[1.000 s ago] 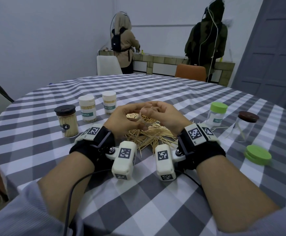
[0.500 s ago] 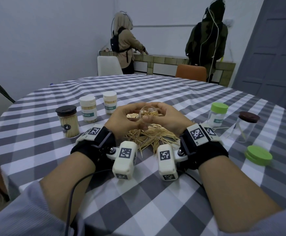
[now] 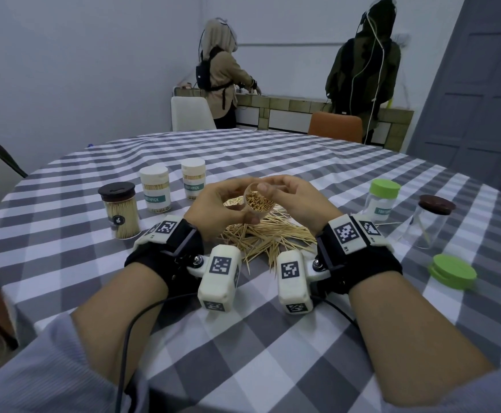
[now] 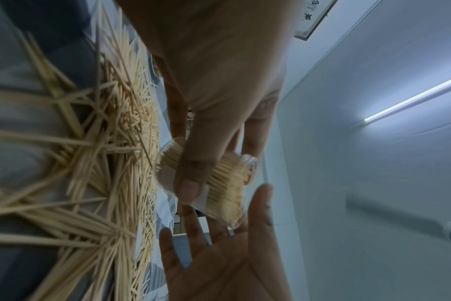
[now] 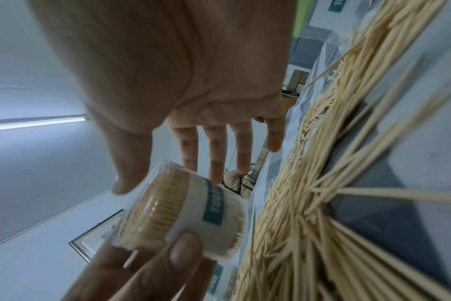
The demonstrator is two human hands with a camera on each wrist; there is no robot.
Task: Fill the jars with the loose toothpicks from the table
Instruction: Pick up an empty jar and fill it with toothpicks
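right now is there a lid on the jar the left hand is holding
No: in the head view the jar held by the left hand has an open mouth showing toothpick tips.

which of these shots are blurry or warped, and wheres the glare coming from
Head view: sharp and evenly lit, wide-angle bending of the table edge. Left wrist view: toothpick jar and left hand soft with blur, glare from a ceiling tube light. Right wrist view: loose toothpicks streaked near the lens, right hand blurred, tube light bright at left.
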